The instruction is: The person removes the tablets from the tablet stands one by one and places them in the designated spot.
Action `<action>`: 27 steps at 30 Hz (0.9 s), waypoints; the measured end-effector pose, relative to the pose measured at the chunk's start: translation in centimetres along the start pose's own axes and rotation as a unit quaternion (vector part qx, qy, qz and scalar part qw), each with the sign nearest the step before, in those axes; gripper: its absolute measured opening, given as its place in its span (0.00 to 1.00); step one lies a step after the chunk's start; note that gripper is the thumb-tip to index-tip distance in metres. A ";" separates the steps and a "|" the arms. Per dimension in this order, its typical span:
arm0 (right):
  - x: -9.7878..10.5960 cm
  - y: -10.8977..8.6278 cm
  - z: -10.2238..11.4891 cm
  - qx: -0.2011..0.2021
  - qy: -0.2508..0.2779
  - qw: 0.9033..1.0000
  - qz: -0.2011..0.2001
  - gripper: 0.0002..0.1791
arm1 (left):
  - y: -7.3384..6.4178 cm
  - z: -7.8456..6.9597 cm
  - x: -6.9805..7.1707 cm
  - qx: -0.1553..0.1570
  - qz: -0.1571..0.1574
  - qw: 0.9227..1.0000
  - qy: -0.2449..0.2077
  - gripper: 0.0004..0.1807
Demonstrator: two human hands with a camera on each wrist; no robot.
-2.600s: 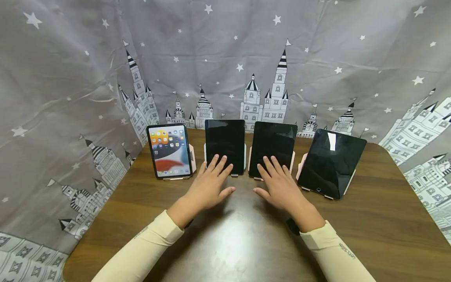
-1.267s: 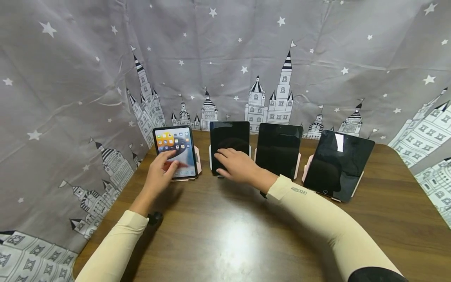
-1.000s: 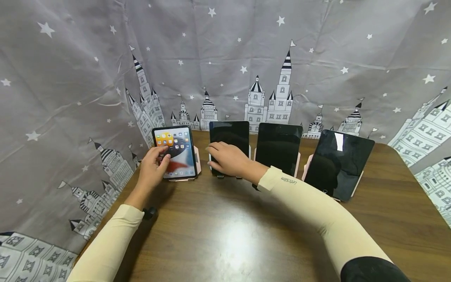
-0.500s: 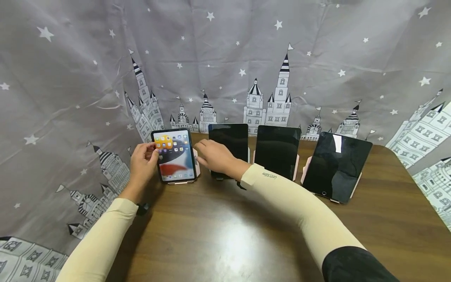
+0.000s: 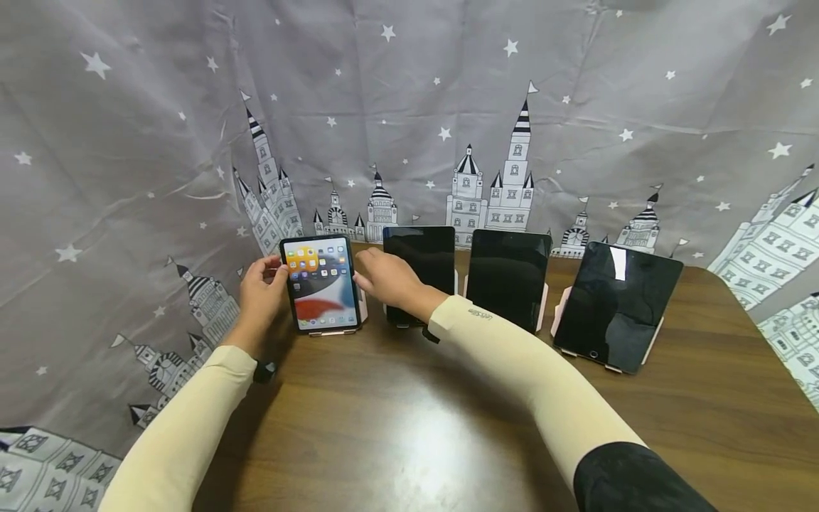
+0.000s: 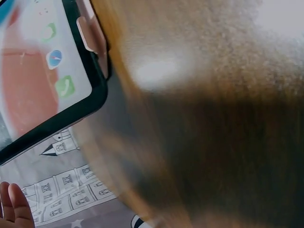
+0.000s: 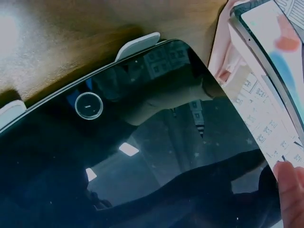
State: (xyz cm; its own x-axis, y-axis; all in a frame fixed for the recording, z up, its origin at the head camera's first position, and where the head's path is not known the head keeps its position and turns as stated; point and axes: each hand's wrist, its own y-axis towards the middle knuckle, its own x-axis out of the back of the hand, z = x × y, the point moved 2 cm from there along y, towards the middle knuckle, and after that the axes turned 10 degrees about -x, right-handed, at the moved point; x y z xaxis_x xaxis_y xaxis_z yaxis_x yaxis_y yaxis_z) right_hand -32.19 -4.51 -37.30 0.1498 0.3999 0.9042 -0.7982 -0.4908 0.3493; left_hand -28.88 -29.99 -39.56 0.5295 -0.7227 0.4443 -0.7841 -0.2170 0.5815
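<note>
A tablet (image 5: 321,288) with a lit home screen leans on a pink stand (image 5: 364,306) at the left end of a row. Along its left edge, my left hand (image 5: 259,291) grips it, thumb at the front rim. My right hand (image 5: 392,277) holds its right edge, reaching across the dark tablet (image 5: 425,249) beside it. The left wrist view shows the lit tablet (image 6: 42,66) close up, with fingertips (image 6: 18,204) past its edge. In the right wrist view, a dark tablet (image 7: 156,142) fills most of the picture, and a fingertip (image 7: 287,183) shows near the lit tablet (image 7: 280,52).
Two more dark tablets, one upright (image 5: 507,277) and one tilted (image 5: 616,306), stand on stands farther right. The wooden table (image 5: 358,427) extends in front of the row. A grey curtain (image 5: 409,92) with stars and castles hangs close behind and at the left.
From above the two middle tablets, both hands have moved left to the lit tablet's two edges. The right arm now crosses in front of the dark tablets. The tablets keep their places.
</note>
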 end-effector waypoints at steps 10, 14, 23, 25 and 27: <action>-0.8 1.0 0.4 -0.066 0.063 0.996 0.006 0.24 | -0.3 0.7 -0.7 0.045 -0.011 0.998 -0.053 0.19; -1.2 1.2 0.6 -0.087 0.087 0.992 0.006 0.26 | -0.4 0.5 -1.1 0.056 -0.012 0.996 -0.065 0.20; -1.8 1.3 0.9 -0.098 0.122 0.988 -0.003 0.25 | -0.3 0.0 -1.7 0.071 -0.017 0.996 -0.051 0.18; -1.9 1.4 0.9 -0.099 0.128 0.987 -0.006 0.24 | -0.3 0.0 -1.6 0.074 -0.021 0.996 -0.047 0.18; -1.9 1.4 0.9 -0.100 0.137 0.985 -0.010 0.23 | -0.3 0.1 -1.6 0.075 -0.026 0.996 -0.047 0.17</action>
State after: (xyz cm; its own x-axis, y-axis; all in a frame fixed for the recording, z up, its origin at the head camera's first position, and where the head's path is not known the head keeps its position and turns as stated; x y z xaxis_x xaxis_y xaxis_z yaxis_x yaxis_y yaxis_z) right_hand -33.02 -6.62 -38.28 0.0254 0.6150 0.7881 -0.9003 -0.3287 0.2854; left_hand -29.53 -28.83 -40.46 0.5436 -0.7646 0.3461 -0.7995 -0.3463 0.4907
